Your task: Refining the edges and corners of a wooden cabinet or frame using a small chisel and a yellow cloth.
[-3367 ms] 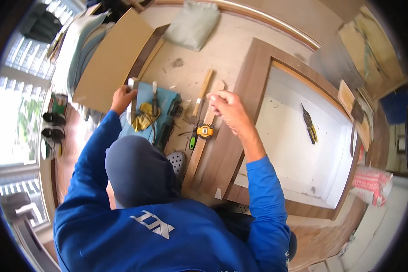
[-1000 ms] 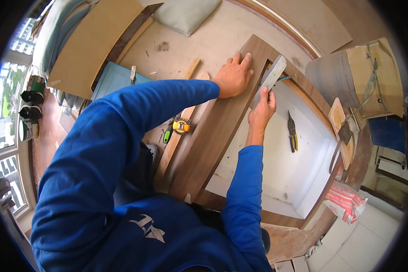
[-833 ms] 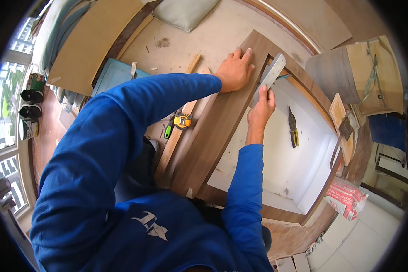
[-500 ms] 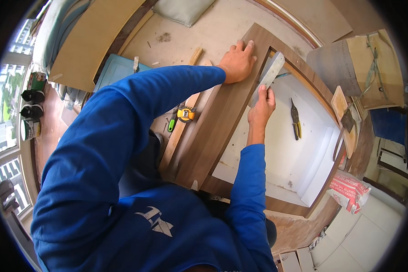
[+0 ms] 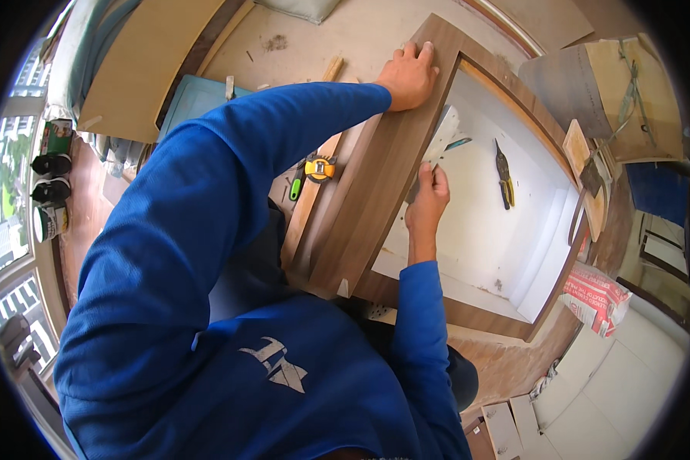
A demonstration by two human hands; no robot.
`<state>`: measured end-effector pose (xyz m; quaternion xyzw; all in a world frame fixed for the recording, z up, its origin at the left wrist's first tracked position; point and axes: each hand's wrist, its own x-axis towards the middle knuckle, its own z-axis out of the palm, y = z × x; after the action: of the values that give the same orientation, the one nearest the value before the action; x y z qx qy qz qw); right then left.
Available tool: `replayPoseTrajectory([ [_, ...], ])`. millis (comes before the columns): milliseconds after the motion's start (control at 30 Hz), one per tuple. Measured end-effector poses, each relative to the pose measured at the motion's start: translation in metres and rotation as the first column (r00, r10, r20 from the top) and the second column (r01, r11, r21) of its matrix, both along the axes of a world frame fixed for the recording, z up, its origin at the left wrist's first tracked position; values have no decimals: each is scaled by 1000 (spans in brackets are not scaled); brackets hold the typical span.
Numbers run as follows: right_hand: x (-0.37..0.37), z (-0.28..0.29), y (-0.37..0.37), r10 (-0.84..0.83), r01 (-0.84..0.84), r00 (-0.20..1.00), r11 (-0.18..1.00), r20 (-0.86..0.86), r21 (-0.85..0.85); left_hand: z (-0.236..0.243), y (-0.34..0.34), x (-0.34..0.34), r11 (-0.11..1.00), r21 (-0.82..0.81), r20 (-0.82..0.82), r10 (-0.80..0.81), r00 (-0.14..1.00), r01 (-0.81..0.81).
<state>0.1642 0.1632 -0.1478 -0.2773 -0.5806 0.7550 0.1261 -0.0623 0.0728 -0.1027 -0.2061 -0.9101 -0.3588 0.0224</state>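
A brown wood-grain cabinet frame point(image 5: 369, 201) with a white-lined recess lies across the middle of the view. My left hand point(image 5: 410, 77) rests on the far part of its long rail, fingers apart and holding nothing. Inside the recess, close to that rail's inner edge, my right hand point(image 5: 429, 203) pinches a pale flat strip point(image 5: 443, 132). The strip tilts down into the recess, and its near end is partly hidden by my fingers. A slim teal-and-dark tool point(image 5: 458, 143) shows beside the strip. Snips with yellow-and-black handles point(image 5: 504, 178) lie on the white panel.
Left of the frame, a yellow tape measure point(image 5: 320, 169) and a green-handled tool point(image 5: 295, 188) lie by a wooden batten point(image 5: 300, 218). A blue-grey case point(image 5: 195, 103) is farther left. Cardboard point(image 5: 629, 100) and a red-and-white sack point(image 5: 596, 297) stand at right.
My right hand has come slightly nearer and lower, and the strip now slants down inside the recess instead of standing above the rail. My left hand stays on the rail. The whole view has shifted a little.
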Motion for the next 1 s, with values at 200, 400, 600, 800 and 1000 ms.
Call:
replayPoseTrajectory([
  [200, 35, 20, -14, -21, 25, 999, 989, 29, -147, -6, -7, -3, 1000, 28, 6, -2, 1000, 2],
  [400, -23, 19, 10, -37, 40, 993, 999, -110, 27, -1, -5, 6, 996, 90, 49, 18, 999, -22],
  [600, -123, 8, 38, -41, 29, 986, 997, -164, -78, 1, -6, 5, 997, 80, 78, 12, 997, -18],
  [800, -188, 8, 67, -19, 13, 974, 999, -227, -30, 3, -3, 3, 998, 60, 77, -1, 997, -4],
  [1000, -178, 17, 56, -48, 42, 976, 999, -212, -31, 3, -5, 0, 998, 68, 84, -22, 996, 16],
])
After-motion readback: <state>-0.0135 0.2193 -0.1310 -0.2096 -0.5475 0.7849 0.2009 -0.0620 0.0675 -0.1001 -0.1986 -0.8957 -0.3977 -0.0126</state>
